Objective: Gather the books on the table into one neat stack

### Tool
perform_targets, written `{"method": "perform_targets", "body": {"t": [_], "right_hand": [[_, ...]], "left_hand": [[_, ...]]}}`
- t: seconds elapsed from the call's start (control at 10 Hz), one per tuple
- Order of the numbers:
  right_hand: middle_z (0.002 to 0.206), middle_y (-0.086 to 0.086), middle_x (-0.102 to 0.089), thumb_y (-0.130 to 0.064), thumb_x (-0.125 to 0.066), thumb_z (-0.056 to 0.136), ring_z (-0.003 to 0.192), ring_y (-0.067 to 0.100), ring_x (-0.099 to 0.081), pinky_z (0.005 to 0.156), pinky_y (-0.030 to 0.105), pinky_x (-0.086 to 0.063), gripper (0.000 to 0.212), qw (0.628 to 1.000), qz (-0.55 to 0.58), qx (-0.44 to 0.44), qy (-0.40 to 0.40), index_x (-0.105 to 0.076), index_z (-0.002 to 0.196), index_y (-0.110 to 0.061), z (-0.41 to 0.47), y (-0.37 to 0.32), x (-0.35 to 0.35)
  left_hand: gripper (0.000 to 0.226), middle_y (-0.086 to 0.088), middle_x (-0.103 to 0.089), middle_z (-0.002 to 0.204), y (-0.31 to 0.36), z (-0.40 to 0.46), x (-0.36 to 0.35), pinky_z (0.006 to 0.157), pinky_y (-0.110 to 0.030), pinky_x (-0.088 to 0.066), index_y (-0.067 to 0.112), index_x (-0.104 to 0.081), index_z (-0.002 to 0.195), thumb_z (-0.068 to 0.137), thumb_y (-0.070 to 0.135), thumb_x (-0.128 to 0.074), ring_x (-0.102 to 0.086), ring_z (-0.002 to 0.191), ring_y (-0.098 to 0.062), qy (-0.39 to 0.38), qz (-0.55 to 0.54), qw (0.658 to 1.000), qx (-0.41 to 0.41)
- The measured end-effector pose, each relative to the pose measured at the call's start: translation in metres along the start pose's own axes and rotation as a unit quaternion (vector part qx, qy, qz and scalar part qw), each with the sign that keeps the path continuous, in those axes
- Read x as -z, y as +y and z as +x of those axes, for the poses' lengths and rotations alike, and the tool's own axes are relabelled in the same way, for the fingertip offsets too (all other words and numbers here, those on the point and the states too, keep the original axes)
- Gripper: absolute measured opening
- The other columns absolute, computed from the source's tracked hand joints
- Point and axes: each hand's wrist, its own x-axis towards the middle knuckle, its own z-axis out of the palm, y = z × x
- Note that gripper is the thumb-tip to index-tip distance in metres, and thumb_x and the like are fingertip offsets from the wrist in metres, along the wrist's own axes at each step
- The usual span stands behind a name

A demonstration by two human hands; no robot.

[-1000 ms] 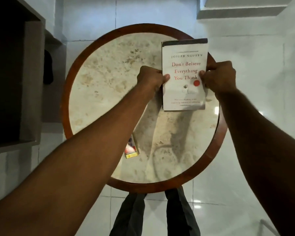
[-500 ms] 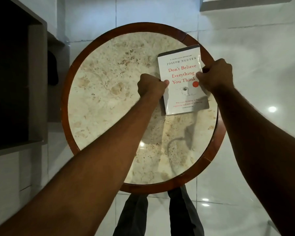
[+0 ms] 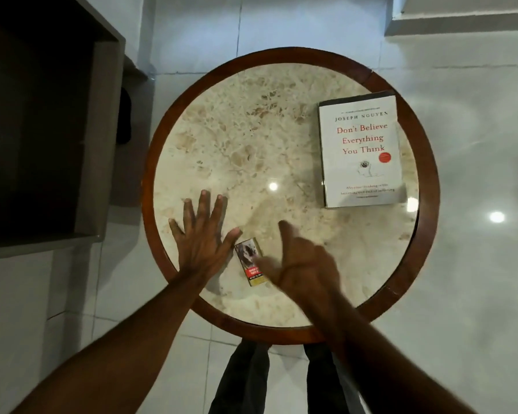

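A white book (image 3: 361, 150) titled "Don't Believe Everything You Think" lies flat at the right side of the round marble table (image 3: 251, 135), with a dark edge of something beneath it showing along its left side. My left hand (image 3: 202, 239) is spread flat, fingers apart, over the table's near left part. My right hand (image 3: 299, 261) hovers open and blurred over the near middle, holding nothing. Between the two hands lies a small red and yellow packet (image 3: 250, 265), partly covered by my right fingers.
The table has a dark wooden rim (image 3: 150, 180). A dark open cabinet (image 3: 42, 130) stands to the left. White glossy floor tiles surround the table, and my legs in dark trousers (image 3: 243, 380) show below its near edge.
Both hands let go of the white book and drew back toward me. The book now lies on the table's right side, and the small packet is in view between my hands.
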Motion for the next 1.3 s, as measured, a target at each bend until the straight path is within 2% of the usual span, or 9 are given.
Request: {"method": "perform_targets", "body": {"t": [0.2, 0.3, 0.4, 0.5, 0.6, 0.7, 0.8, 1.0, 1.3], "right_hand": [[0.104, 0.011, -0.069, -0.078, -0.053, 0.076, 0.072, 0.026, -0.068, 0.051, 0.025, -0.035, 0.097, 0.997, -0.063, 0.035, 0.04, -0.015, 0.15, -0.027, -0.013, -0.022, -0.06], [0.101, 0.007, -0.07, -0.065, -0.056, 0.085, 0.069, 0.025, -0.067, 0.049, 0.023, -0.03, 0.086, 0.992, -0.106, 0.06, 0.017, -0.013, 0.149, -0.027, -0.003, -0.025, -0.065], [0.074, -0.001, -0.066, -0.054, -0.057, 0.089, 0.053, 0.022, -0.062, 0.045, 0.023, -0.029, 0.074, 0.989, -0.134, 0.054, 0.021, -0.018, 0.145, -0.026, 0.009, -0.026, -0.057], [0.06, -0.005, -0.053, -0.061, -0.051, 0.091, 0.043, 0.018, -0.054, 0.047, 0.028, -0.046, 0.07, 0.995, -0.1, 0.007, 0.029, -0.018, 0.143, -0.027, 0.032, -0.027, -0.035], [0.073, 0.004, -0.068, -0.062, -0.057, 0.085, 0.05, 0.024, -0.061, 0.054, 0.037, -0.058, 0.074, 0.993, -0.063, -0.003, 0.099, -0.024, 0.141, -0.027, 0.079, -0.042, -0.008], [0.078, 0.008, -0.07, -0.062, -0.06, 0.076, 0.053, 0.027, -0.057, 0.054, 0.031, -0.049, 0.076, 0.981, -0.081, 0.042, 0.171, -0.035, 0.137, -0.025, 0.142, -0.079, 0.006], [0.093, 0.009, -0.072, -0.068, -0.058, 0.074, 0.067, 0.03, -0.065, 0.059, 0.033, -0.046, 0.08, 0.982, -0.094, 0.078, 0.145, -0.032, 0.137, -0.026, 0.198, -0.109, 0.01], [0.09, 0.008, -0.072, -0.066, -0.056, 0.074, 0.057, 0.021, -0.047, 0.052, 0.025, -0.033, 0.075, 0.973, -0.104, 0.12, 0.167, -0.039, 0.132, -0.021, 0.24, -0.126, 0.01], [0.111, 0.014, -0.072, -0.074, -0.058, 0.079, 0.079, 0.031, -0.069, 0.068, 0.038, -0.057, 0.091, 0.984, -0.022, 0.12, 0.126, -0.024, 0.146, -0.024, 0.235, -0.121, 0.023]], "left_hand": [[0.077, 0.0, 0.004, 0.176, -0.004, 0.0, -0.015, 0.119, -0.078, -0.002, 0.04, -0.002, 0.164, 0.096, 0.076, -0.012, 0.008, 0.161, -0.039, -0.005, 0.016, 1.0, 0.0], [0.075, 0.0, 0.0, 0.176, -0.005, 0.0, -0.017, 0.119, -0.08, -0.004, 0.04, -0.005, 0.164, 0.098, 0.074, -0.016, 0.005, 0.161, -0.04, 0.006, -0.002, 1.0, -0.008], [0.074, 0.001, 0.0, 0.176, -0.007, 0.0, -0.018, 0.119, -0.08, -0.005, 0.041, -0.004, 0.164, 0.098, 0.074, -0.017, 0.004, 0.161, -0.04, 0.012, -0.007, 1.0, -0.01], [0.075, 0.0, 0.001, 0.176, -0.007, 0.001, -0.019, 0.118, -0.081, -0.006, 0.041, -0.004, 0.164, 0.098, 0.074, -0.015, 0.004, 0.161, -0.04, 0.013, -0.008, 1.0, -0.011], [0.076, 0.001, 0.003, 0.176, -0.007, 0.002, -0.018, 0.118, -0.081, -0.004, 0.042, -0.005, 0.164, 0.097, 0.075, -0.019, 0.005, 0.16, -0.04, 0.002, -0.019, 1.0, -0.016], [0.076, 0.001, 0.0, 0.176, -0.007, 0.003, -0.015, 0.119, -0.081, -0.007, 0.042, -0.006, 0.163, 0.096, 0.077, -0.015, 0.001, 0.16, -0.04, -0.002, -0.018, 1.0, -0.009], [0.076, -0.002, -0.01, 0.175, -0.007, 0.004, -0.015, 0.118, -0.08, -0.012, 0.04, -0.014, 0.163, 0.096, 0.077, -0.018, -0.005, 0.16, -0.04, 0.01, -0.018, 1.0, -0.012], [0.077, -0.002, -0.018, 0.174, -0.008, 0.004, -0.02, 0.119, -0.079, -0.013, 0.039, -0.017, 0.163, 0.096, 0.075, -0.026, -0.01, 0.16, -0.04, 0.044, -0.011, 0.999, -0.021], [0.078, -0.002, -0.018, 0.174, -0.008, 0.006, -0.025, 0.119, -0.078, -0.011, 0.04, -0.018, 0.163, 0.095, 0.077, -0.027, -0.012, 0.16, -0.039, 0.062, 0.011, 0.998, -0.028]]}}
